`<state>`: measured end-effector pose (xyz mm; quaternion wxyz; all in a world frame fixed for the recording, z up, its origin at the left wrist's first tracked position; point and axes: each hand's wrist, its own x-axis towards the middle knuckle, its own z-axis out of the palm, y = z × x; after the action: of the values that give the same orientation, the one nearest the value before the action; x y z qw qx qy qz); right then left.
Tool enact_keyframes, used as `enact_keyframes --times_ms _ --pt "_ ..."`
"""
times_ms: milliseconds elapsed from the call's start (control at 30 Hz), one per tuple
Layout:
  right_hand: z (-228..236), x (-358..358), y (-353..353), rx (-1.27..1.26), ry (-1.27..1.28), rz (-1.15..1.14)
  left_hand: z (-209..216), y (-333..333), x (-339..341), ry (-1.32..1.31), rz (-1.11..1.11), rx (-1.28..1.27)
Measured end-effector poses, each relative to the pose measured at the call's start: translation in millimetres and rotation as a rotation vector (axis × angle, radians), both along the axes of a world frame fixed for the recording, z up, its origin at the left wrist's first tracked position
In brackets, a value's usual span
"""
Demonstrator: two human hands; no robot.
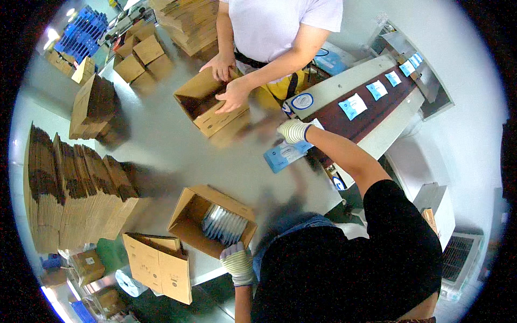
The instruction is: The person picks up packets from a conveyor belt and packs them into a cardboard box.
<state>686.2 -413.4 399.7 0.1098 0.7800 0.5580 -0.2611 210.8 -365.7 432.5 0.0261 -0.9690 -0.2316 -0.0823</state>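
Note:
My right hand, in a striped knit glove, is closed at the end of a conveyor belt. Its curled fingers are at a blue and white flat packet, whose lower part sticks out over the table; the fingertips are partly hidden. My left hand, gloved alike, grips the near edge of an open cardboard box. Inside that box a row of flat packets stands on edge. Across the table, a co-worker's bare hands hold another open cardboard box.
More packets lie spaced along the belt. Stacks of folded cartons line the left side of the grey table. A flattened carton leans by the near edge. Open boxes and blue pallets are farther back.

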Motion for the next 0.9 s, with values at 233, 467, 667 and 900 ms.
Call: enact_keyframes --times_ms 233,467,667,900 --pt "-40.6 -2.2 19.6 -0.262 0.139 -0.045 5.4 2.7 4.0 0.002 0.016 -0.021" --pt "-14.2 -93.8 -15.7 0.049 0.049 0.120 1.3 -1.3 -5.5 -0.022 0.039 0.049" --pt "-51.8 -196.5 -105.8 0.160 0.005 -0.036 18.8 -5.0 8.9 -0.076 -0.031 0.024" --pt "59.7 -204.1 -59.7 0.646 0.742 -0.184 -1.5 -10.8 -9.3 -0.087 -0.022 0.062"
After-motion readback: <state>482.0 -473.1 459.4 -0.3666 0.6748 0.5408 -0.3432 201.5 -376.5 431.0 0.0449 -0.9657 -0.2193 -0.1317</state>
